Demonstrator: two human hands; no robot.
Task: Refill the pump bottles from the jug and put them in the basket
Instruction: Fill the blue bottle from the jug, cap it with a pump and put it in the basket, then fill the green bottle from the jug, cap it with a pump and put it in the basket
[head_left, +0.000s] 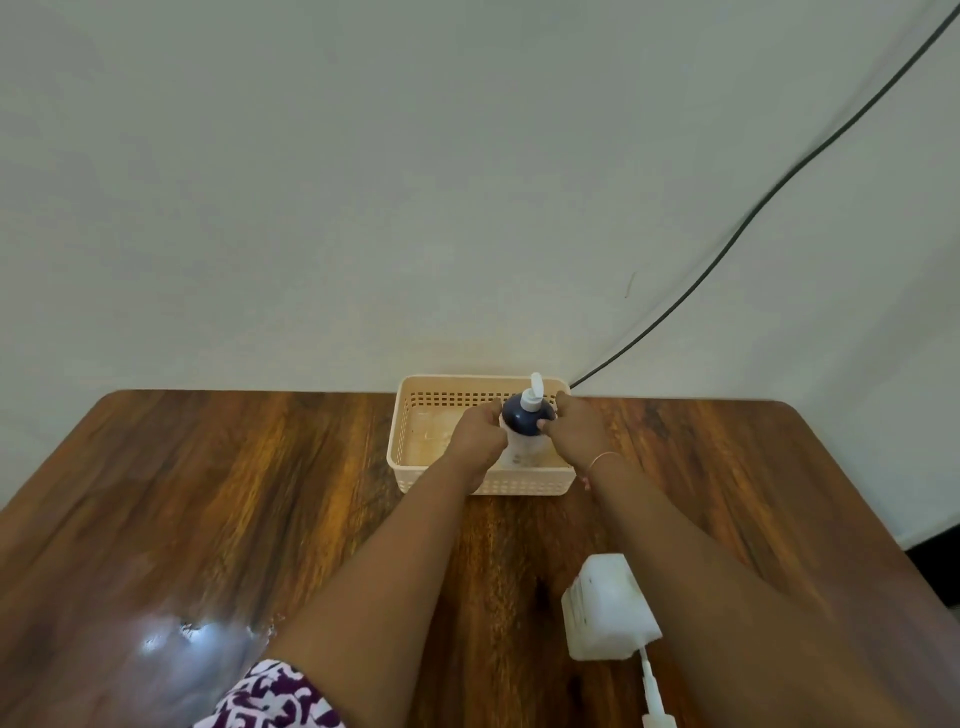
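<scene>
A pump bottle with a dark upper part, a pale lower body and a white pump head stands upright inside the cream basket at the table's far edge. My left hand grips its left side and my right hand grips its right side. A white jug stands near the front right, partly behind my right forearm. A white pump with its tube lies just in front of the jug.
The wooden table meets a pale wall at the back. A black cable runs down the wall to the basket's right corner. Glare shines on the front left of the table.
</scene>
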